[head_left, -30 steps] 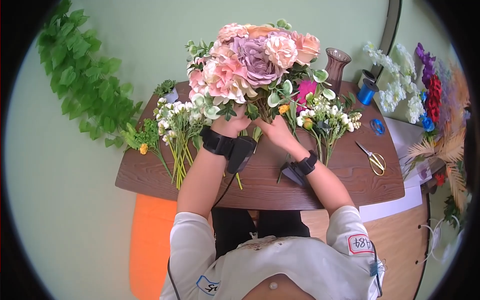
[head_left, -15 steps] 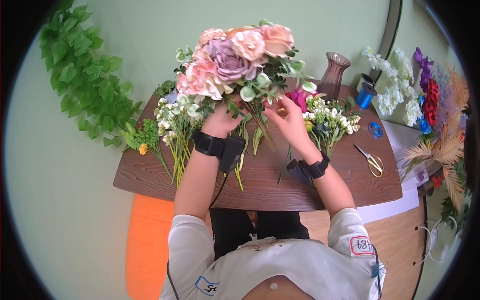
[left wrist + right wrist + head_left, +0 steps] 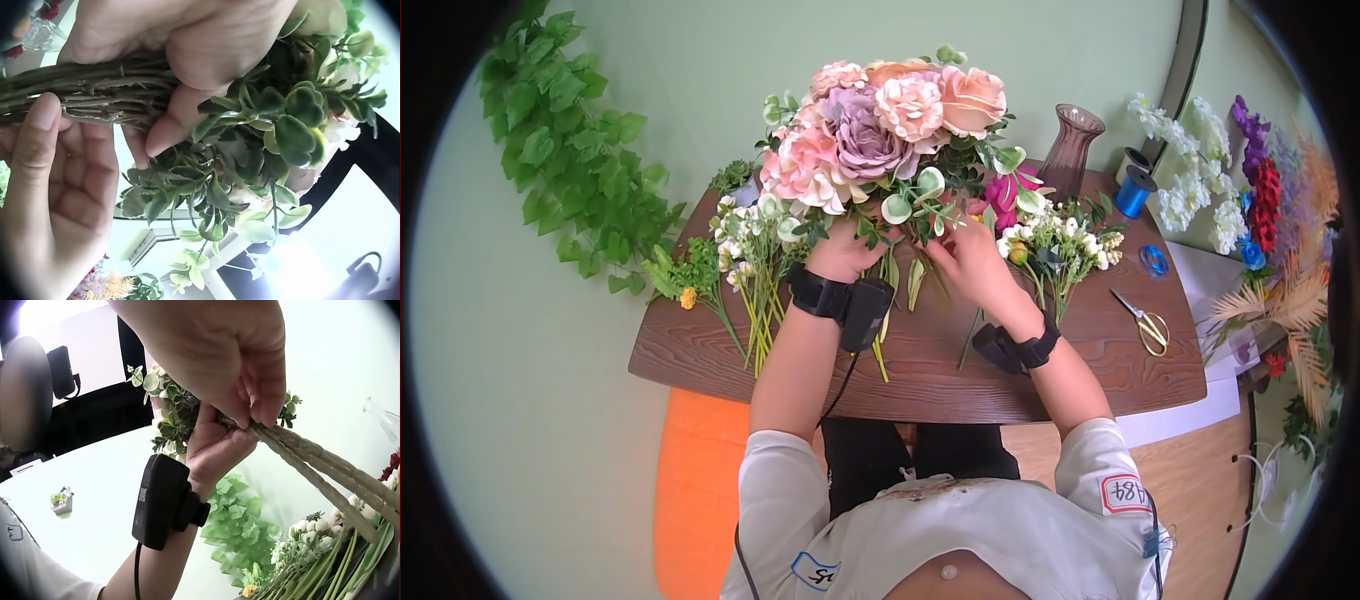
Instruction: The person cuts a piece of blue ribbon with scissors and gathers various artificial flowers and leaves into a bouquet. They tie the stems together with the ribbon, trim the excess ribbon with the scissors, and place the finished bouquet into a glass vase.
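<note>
A bouquet of pink, peach and mauve roses with eucalyptus-like leaves is held up over the table. My left hand grips its brown stems just under the leaves, with the thumb wrapped round them in the left wrist view. Lower on the bundle, my right hand pinches the stems between thumb and fingers. In the right wrist view the right hand covers part of the bundle, and the stem ends run out beyond it. Leaves hide the left fingertips in the head view.
White-budded flower stems lie left on the wooden table, and more white flowers lie right beside a magenta bloom. A purple glass vase, blue ribbon spool and gold-handled scissors stand or lie at the right.
The bouquet tilted and shifted left, then came back a little to the right. My right hand lifted away from its earlier hold, fingers loosened, and now pinches the stems again.
</note>
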{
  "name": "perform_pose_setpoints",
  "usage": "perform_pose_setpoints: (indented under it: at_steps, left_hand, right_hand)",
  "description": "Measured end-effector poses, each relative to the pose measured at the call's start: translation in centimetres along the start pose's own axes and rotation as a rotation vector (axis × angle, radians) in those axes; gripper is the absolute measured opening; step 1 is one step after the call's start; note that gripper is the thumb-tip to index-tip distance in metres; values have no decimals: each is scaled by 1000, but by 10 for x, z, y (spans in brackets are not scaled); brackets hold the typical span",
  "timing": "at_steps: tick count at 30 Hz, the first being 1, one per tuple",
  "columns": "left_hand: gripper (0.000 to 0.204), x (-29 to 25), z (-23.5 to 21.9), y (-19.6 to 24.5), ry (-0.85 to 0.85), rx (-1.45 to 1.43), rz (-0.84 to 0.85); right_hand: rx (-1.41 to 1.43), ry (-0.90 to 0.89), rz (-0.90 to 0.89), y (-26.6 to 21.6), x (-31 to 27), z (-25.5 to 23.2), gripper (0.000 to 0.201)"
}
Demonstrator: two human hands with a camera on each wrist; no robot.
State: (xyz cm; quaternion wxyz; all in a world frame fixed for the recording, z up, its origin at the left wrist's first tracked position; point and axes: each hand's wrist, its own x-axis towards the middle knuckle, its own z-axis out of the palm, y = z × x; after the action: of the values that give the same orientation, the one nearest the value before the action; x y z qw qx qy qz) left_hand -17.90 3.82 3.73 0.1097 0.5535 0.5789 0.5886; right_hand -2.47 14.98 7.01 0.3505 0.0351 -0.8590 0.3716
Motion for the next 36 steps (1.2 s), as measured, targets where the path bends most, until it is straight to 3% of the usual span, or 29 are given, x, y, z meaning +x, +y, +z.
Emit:
perform_pose_setpoints:
  at_steps: [1, 2, 5, 7, 9, 10, 13, 17, 18, 20, 21, 23, 25, 27, 28, 30, 31, 33, 34, 36]
  left_hand:
    - [34, -2, 0, -5, 24, -231, -96]
    - [34, -4, 0, 11, 33, 144, -103]
    - [41, -11, -3, 13, 7, 379, -38]
    - [39, -10, -5, -1, -5, 252, -94]
    - [37, -11, -5, 1, 49, 315, -117]
    - [36, -6, -6, -22, 102, -250, -140]
    - [36, -2, -20, -55, 90, -50, -207]
    - [38, -4, -16, -28, 56, -123, -206]
    - [38, -3, -15, -21, 56, -122, -209]
    - [34, -2, -10, -8, 0, 15, 5]
    - [34, -4, -8, -7, 1, 16, 3]
    - [35, -5, -6, -6, 109, -207, -92]
    - [33, -8, -13, -12, 81, -188, -67]
    - [35, -8, -17, -20, 101, -963, -230]
    - [35, -5, -20, -31, 101, -962, -230]
    - [31, 4, -22, -45, 89, -522, -310]
    - [31, 3, -25, -51, 89, -522, -310]
    - [34, 4, -25, -41, 169, -1288, -444]
    - [34, 2, -24, -40, 168, -1287, -444]
    - [34, -6, -22, -38, 124, -907, -247]
  right_hand:
    - [1, -1, 0, 1, 0, -1, 25]
    - [13, -8, -16, 3, 0, -2, 25]
    - [48, -6, -34, 10, -2, 0, 25]
    - [70, 4, -35, 11, -6, 1, 24]
    - [460, -87, 264, 5, -7, -1, 25]
    - [344, -165, 224, 1, -7, -7, 21]
    - [347, -185, 214, 10, -6, -4, 19]
    - [381, -180, 148, 26, -10, 4, 19]
    - [339, -143, 91, 27, -10, 6, 20]
    - [198, -88, -90, 32, -7, 11, 23]
    - [200, -89, -89, 33, -9, 12, 23]
    - [495, -52, 130, 27, -13, 13, 18]
    - [572, 14, 185, 20, -14, 10, 17]
    - [648, 81, 241, 19, -14, 8, 15]
    - [536, 115, 257, 21, -14, 5, 18]
    - [416, 203, 216, 28, -13, 3, 16]
    - [416, 204, 216, 30, -13, 4, 16]
    - [583, 473, 128, 27, -9, 4, 15]
    - [614, 493, 104, 32, -8, 4, 15]
    - [572, 494, 117, 28, -9, 3, 15]
